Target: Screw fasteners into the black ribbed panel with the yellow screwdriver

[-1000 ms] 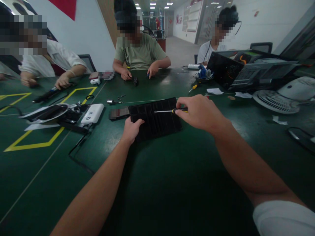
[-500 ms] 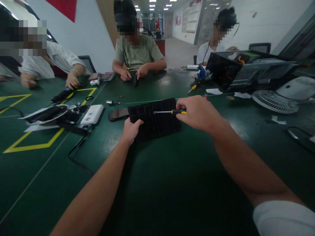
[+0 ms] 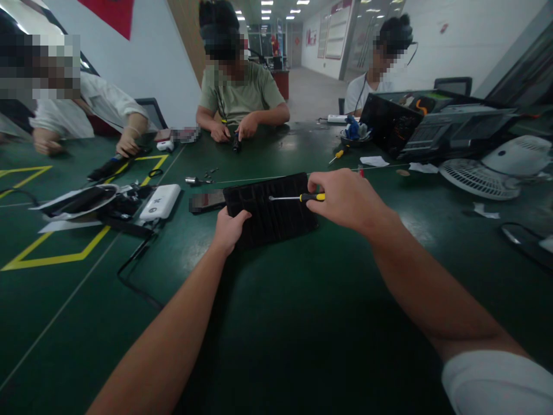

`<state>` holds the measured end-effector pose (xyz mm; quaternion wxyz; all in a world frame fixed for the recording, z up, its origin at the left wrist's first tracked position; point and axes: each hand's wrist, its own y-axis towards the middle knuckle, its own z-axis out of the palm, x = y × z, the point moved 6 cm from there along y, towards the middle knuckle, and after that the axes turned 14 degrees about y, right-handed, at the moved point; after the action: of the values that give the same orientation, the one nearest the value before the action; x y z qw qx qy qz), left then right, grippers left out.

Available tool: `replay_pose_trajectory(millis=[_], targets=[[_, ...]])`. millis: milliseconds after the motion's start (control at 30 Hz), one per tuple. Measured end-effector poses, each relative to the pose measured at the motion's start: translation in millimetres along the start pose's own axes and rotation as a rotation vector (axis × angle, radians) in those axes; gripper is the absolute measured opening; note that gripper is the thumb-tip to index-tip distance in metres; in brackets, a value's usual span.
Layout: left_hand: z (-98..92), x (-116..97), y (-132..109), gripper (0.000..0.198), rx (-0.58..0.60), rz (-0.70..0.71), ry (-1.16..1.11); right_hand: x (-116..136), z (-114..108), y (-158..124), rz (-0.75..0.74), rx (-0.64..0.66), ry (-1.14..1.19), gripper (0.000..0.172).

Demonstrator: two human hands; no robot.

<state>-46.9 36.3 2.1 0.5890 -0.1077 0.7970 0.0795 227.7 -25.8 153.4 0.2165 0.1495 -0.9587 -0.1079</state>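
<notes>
I see left hand (image 3: 230,231) pinching ribbed black panel (image 3: 276,216) by its edge, right hand (image 3: 348,199) gripping metal-shafted screwdriver (image 3: 287,199). Smooth desk (image 3: 319,311) runs wide below both.

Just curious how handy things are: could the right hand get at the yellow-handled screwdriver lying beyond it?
Probably yes: nothing seems to stand between the right hand and the lying screwdriver, though that hand holds another screwdriver.

Stretched out as a broad, glossy dark-green worktop (image 3: 276,323), marked with straight yellow lines (image 3: 43,263). Bore a white rectangular plastic box (image 3: 159,203) and a thin black ring (image 3: 155,172) leftward, a silver metal cylinder (image 3: 195,181) nearer the middle. Carried rightward a yellow-handled screwdriver (image 3: 338,155), a white paper scrap (image 3: 374,161) and a white plastic fan with a slatted grille (image 3: 479,180).
</notes>
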Motion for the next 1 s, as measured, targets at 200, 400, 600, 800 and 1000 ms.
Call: replay_pose_trajectory(millis=[200, 400, 600, 800, 1000], targets=[[0.2, -1, 0, 0.036, 0.008, -0.01, 0.002, 1, 1, 2, -0.035, 0.001, 0.013, 0.016], [-0.9, 0, 1, 0.035, -0.007, -0.005, 0.019, 3, -10, -1, -0.018, -0.048, 0.023, 0.014], [-0.4, -2, -1, 0.033, -0.003, -0.008, 0.006, 0, -11, -1, -0.001, -0.069, 0.012, 0.018], [0.3, -2, -1, 0.034, 0.005, -0.014, -0.002, 1, -9, -1, -0.01, -0.065, 0.014, 0.015], [0.1, -3, -2, 0.033, 0.006, -0.006, 0.001, 2, -8, 0, -0.027, -0.052, 0.019, 0.015]])
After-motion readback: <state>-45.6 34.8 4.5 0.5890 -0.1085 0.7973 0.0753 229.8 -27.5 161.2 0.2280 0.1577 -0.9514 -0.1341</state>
